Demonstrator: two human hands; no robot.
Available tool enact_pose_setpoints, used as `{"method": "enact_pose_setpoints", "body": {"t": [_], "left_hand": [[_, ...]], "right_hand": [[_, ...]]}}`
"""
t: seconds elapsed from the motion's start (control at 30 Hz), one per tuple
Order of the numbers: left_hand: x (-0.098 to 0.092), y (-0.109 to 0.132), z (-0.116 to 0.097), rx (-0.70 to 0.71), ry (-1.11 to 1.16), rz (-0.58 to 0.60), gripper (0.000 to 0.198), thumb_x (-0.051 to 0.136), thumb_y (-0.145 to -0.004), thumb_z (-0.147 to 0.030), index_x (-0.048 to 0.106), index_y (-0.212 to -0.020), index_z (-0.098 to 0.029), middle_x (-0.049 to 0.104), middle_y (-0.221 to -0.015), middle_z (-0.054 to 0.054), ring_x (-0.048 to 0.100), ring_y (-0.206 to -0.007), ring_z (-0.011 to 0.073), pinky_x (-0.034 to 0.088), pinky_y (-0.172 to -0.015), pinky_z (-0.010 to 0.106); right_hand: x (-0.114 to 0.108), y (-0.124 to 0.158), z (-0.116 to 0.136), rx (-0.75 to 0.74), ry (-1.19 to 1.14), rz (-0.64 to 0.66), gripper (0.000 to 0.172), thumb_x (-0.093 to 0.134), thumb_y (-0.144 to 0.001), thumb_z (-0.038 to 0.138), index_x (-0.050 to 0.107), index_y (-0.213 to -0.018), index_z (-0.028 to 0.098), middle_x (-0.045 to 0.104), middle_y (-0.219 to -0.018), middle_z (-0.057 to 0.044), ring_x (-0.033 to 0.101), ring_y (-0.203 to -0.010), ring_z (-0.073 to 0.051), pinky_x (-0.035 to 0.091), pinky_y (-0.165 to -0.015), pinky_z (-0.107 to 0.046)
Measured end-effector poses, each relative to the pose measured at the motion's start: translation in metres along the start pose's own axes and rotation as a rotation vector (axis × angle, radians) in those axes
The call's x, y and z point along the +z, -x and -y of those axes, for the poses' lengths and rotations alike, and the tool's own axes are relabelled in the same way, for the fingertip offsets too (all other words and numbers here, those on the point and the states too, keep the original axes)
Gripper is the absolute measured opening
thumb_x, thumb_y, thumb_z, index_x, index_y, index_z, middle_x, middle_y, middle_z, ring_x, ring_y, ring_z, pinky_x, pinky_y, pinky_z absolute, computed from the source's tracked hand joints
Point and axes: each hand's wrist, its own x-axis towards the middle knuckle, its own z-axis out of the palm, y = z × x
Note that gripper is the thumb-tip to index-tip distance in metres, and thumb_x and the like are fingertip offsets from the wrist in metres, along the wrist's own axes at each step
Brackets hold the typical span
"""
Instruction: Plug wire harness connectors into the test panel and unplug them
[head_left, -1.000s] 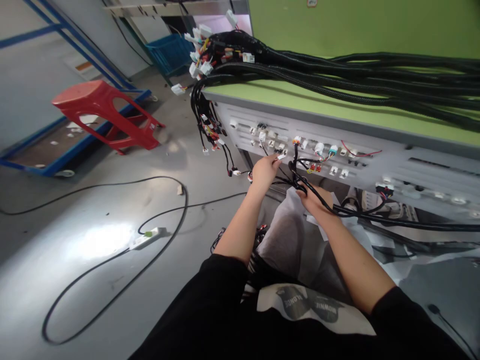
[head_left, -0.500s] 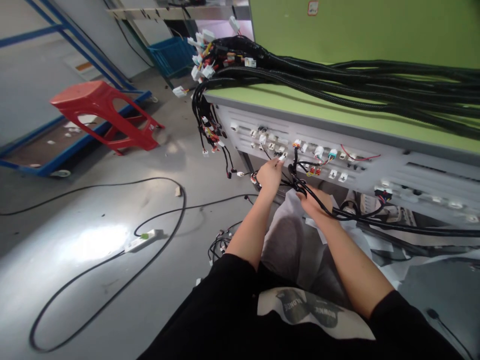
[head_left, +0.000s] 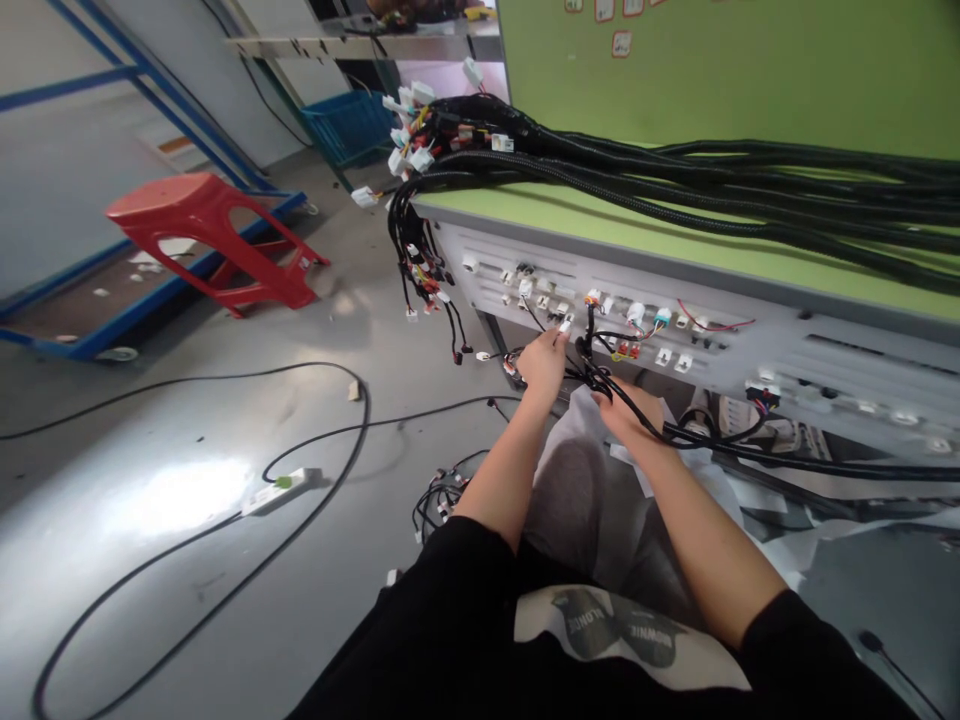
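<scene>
Between the fingertips of my left hand (head_left: 543,362) is a small white connector (head_left: 565,325), held against the lower row of sockets on the grey panel (head_left: 480,235). My right hand (head_left: 634,408) is closed around a black wire harness (head_left: 600,378) below the panel; its fingers are partly hidden by the wires. Several branches of this harness run up to the panel, where an orange-and-white connector (head_left: 592,299) and a teal connector (head_left: 661,317) sit in sockets. Further right, a black connector (head_left: 763,393) with coloured wires is seated in the panel.
Black corrugated harnesses (head_left: 675,185) lie along the green bench top, their white connectors (head_left: 409,150) hanging over its left end. A red stool (head_left: 217,240), a blue cart frame (head_left: 67,345) and a power strip (head_left: 279,492) with a looping cord are on the floor at left.
The view has tilted slightly, so the bench and stool sit a little lower in the picture. Both hands keep their hold, with the left still at the same spot on the panel.
</scene>
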Motion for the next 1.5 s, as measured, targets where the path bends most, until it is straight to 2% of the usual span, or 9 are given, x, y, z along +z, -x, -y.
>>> {"method": "enact_pose_setpoints", "body": {"t": [0.37, 0.83, 1.03, 1.13, 1.2, 1.27, 1.37, 1.43, 1.5], "left_hand": [[0.006, 0.005, -0.004, -0.063, 0.100, -0.039, 0.035, 0.037, -0.088, -0.045, 0.065, -0.100, -0.029, 0.068, -0.098, 0.005, 0.060, -0.093, 0.0208, 0.038, -0.071, 0.026], [0.008, -0.004, -0.022, -0.095, -0.092, 0.018, 0.042, 0.032, -0.088, -0.048, 0.065, -0.097, -0.023, 0.068, -0.089, 0.014, 0.063, -0.084, 0.0250, 0.040, -0.067, 0.030], [-0.025, -0.004, -0.017, 0.097, -0.075, 0.156, 0.033, 0.043, -0.085, -0.040, 0.063, -0.105, -0.022, 0.066, -0.101, 0.014, 0.059, -0.098, 0.0260, 0.041, -0.079, 0.033], [-0.044, 0.013, 0.009, 0.201, 0.073, 0.065, 0.033, 0.050, -0.081, -0.031, 0.058, -0.113, -0.025, 0.062, -0.112, 0.009, 0.054, -0.108, 0.0227, 0.039, -0.089, 0.033], [-0.044, 0.025, 0.033, 0.097, 0.273, -0.054, 0.029, 0.048, -0.081, -0.025, 0.058, -0.109, -0.024, 0.061, -0.111, 0.007, 0.054, -0.105, 0.0193, 0.040, -0.089, 0.031], [-0.033, 0.032, 0.054, -0.181, 0.532, -0.041, 0.022, 0.050, -0.080, -0.024, 0.058, -0.101, -0.021, 0.063, -0.095, 0.005, 0.059, -0.089, 0.0164, 0.046, -0.080, 0.030], [-0.006, 0.033, 0.072, -0.643, 1.008, 0.255, 0.015, 0.056, -0.078, -0.029, 0.055, -0.084, -0.016, 0.057, -0.067, 0.002, 0.060, -0.063, 0.0137, 0.050, -0.067, 0.030], [0.009, 0.030, 0.075, -0.784, 1.324, 0.418, 0.017, 0.053, -0.082, -0.029, 0.052, -0.074, -0.014, 0.055, -0.060, 0.001, 0.059, -0.056, 0.0120, 0.051, -0.065, 0.029], [0.017, 0.028, 0.075, -0.822, 1.546, 0.459, 0.020, 0.049, -0.084, -0.023, 0.052, -0.069, -0.012, 0.055, -0.058, 0.002, 0.058, -0.054, 0.0096, 0.051, -0.062, 0.024]], "right_hand": [[0.000, 0.000, 0.000, 0.012, -0.002, 0.010, 0.033, 0.039, -0.085, 0.046, 0.057, -0.107, 0.029, 0.066, -0.098, -0.004, 0.063, -0.088, -0.021, 0.045, -0.075, -0.031], [-0.007, 0.003, 0.002, -0.024, -0.014, 0.026, 0.034, 0.038, -0.086, 0.046, 0.054, -0.112, 0.030, 0.064, -0.103, -0.004, 0.062, -0.092, -0.021, 0.044, -0.078, -0.032], [-0.006, 0.003, -0.003, -0.016, 0.017, 0.044, 0.040, 0.033, -0.088, 0.048, 0.051, -0.120, 0.032, 0.064, -0.104, -0.005, 0.061, -0.093, -0.021, 0.044, -0.077, -0.030], [-0.006, 0.004, -0.004, -0.036, 0.007, 0.032, 0.041, 0.033, -0.088, 0.050, 0.052, -0.119, 0.031, 0.065, -0.102, -0.005, 0.061, -0.092, -0.022, 0.044, -0.076, -0.031], [-0.006, 0.004, -0.005, -0.043, -0.006, 0.035, 0.040, 0.034, -0.087, 0.050, 0.054, -0.117, 0.030, 0.065, -0.101, -0.005, 0.061, -0.092, -0.022, 0.044, -0.076, -0.031], [-0.005, 0.004, -0.005, -0.038, -0.015, 0.031, 0.039, 0.035, -0.087, 0.049, 0.054, -0.116, 0.031, 0.065, -0.103, -0.004, 0.061, -0.093, -0.021, 0.044, -0.078, -0.031], [-0.005, 0.005, -0.004, -0.027, -0.018, 0.012, 0.038, 0.037, -0.087, 0.047, 0.053, -0.118, 0.032, 0.065, -0.105, -0.003, 0.061, -0.092, -0.021, 0.044, -0.079, -0.031], [-0.005, 0.006, -0.004, -0.032, -0.014, 0.012, 0.038, 0.037, -0.087, 0.047, 0.054, -0.117, 0.032, 0.065, -0.104, -0.003, 0.061, -0.092, -0.021, 0.044, -0.079, -0.031], [-0.005, 0.005, -0.004, -0.035, -0.010, 0.018, 0.037, 0.036, -0.087, 0.047, 0.055, -0.115, 0.031, 0.065, -0.104, -0.003, 0.061, -0.092, -0.020, 0.044, -0.078, -0.030]]}}
